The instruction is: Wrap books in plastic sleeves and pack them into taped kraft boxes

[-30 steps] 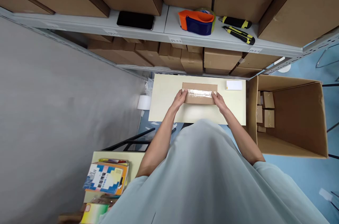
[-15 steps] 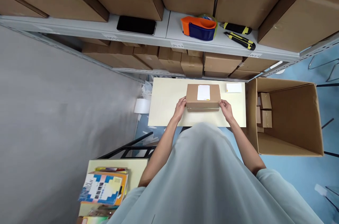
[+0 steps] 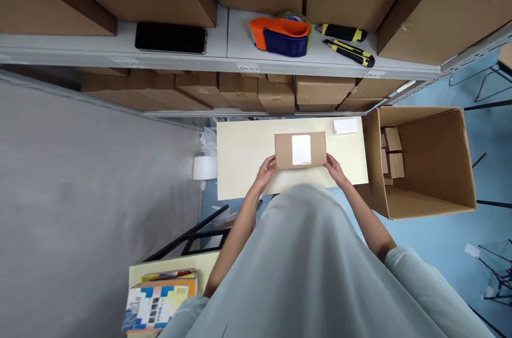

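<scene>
At the table (image 3: 244, 151), left hand (image 3: 266, 171) and right hand (image 3: 334, 168) clamp parcel (image 3: 283, 151) by opposite ends; label (image 3: 301, 150) on, labelling looks done; not yet in carton (image 3: 440, 151) right of table

Matt cardboard box (image 3: 283, 150) with a smooth paper label (image 3: 301, 150); plastic tape dispenser (image 3: 285, 43); glossy-faced phone (image 3: 171, 38).

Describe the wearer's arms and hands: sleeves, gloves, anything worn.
Both the left hand and right hand are bare, with no gloves. Forearms are uncovered, with no watch or band visible. The pale blue-grey top has loose, short sleeves, plain where seen. Rings: too small to tell.
</scene>
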`<act>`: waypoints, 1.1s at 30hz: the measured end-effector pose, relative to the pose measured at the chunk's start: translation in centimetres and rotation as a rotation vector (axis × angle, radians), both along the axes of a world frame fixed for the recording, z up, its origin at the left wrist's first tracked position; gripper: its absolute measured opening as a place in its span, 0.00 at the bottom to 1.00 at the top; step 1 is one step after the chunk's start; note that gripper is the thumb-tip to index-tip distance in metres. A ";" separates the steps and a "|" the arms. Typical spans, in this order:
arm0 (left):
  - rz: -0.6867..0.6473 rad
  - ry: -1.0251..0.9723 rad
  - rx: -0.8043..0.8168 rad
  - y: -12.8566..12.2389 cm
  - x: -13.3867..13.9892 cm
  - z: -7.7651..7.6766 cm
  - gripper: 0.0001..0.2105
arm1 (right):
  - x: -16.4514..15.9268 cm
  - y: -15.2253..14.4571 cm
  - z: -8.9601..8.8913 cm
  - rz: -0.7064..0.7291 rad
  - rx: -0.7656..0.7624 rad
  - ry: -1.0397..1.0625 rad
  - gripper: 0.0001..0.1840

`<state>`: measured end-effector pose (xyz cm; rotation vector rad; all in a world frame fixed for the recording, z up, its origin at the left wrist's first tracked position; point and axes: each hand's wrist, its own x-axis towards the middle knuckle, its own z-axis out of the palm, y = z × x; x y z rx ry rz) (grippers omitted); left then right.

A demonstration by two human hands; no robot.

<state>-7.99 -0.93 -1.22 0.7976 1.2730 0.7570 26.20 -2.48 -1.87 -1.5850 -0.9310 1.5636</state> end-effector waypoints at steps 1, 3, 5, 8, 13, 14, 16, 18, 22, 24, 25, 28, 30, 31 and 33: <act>-0.026 0.005 -0.013 0.3 -0.3 0.0 0.35 | 0.1 0.1 0.1 0.005 -0.005 0.010 0.39; -0.082 0.023 -0.034 0.9 -0.8 0.1 0.36 | 0.3 0.3 0.3 0.012 -0.006 0.025 0.39; -0.130 0.063 -0.046 1.4 -1.2 0.1 0.37 | 0.4 0.4 0.4 0.020 -0.002 0.036 0.39; -0.195 0.182 -0.033 2.2 -1.1 0.4 0.38 | 0.5 0.3 0.2 0.030 0.012 0.035 0.40; -0.172 0.576 0.127 3.7 1.3 2.1 0.42 | 1.0 0.4 -0.2 0.024 0.015 -0.026 0.40; -0.158 0.649 0.184 4.2 2.2 2.6 0.41 | 1.3 0.5 -0.2 0.013 0.014 -0.037 0.40; -0.154 0.733 0.295 5.2 4.5 3.7 0.38 | 2.3 0.8 -0.1 -0.025 0.027 -0.067 0.40; -0.188 0.751 0.370 6.3 7.3 4.7 0.34 | 3.7 1.4 0.1 -0.065 0.055 -0.117 0.40; -0.333 0.694 0.453 8.3 13.8 5.9 0.30 | 7.8 3.4 -0.1 -0.078 0.109 -0.252 0.41; -0.423 0.654 0.488 9.2 17.2 5.8 0.28 | 10.0 4.7 -0.4 -0.054 0.140 -0.329 0.40; -0.466 0.640 0.505 9.7 18.8 5.4 0.28 | 11.0 5.4 -0.6 -0.034 0.162 -0.366 0.39; -0.572 0.614 0.516 11.2 23.2 3.5 0.28 | 13.2 7.9 -1.3 0.061 0.243 -0.457 0.32; -0.629 0.610 0.480 12.1 25.5 1.8 0.30 | 13.8 9.9 -1.8 0.166 0.295 -0.489 0.26; -0.655 0.612 0.455 12.4 26.4 1.0 0.31 | 13.8 11.0 -2.1 0.227 0.320 -0.498 0.23; -0.697 0.624 0.407 12.7 27.8 -0.3 0.33 | 13.3 13.2 -2.8 0.350 0.359 -0.514 0.21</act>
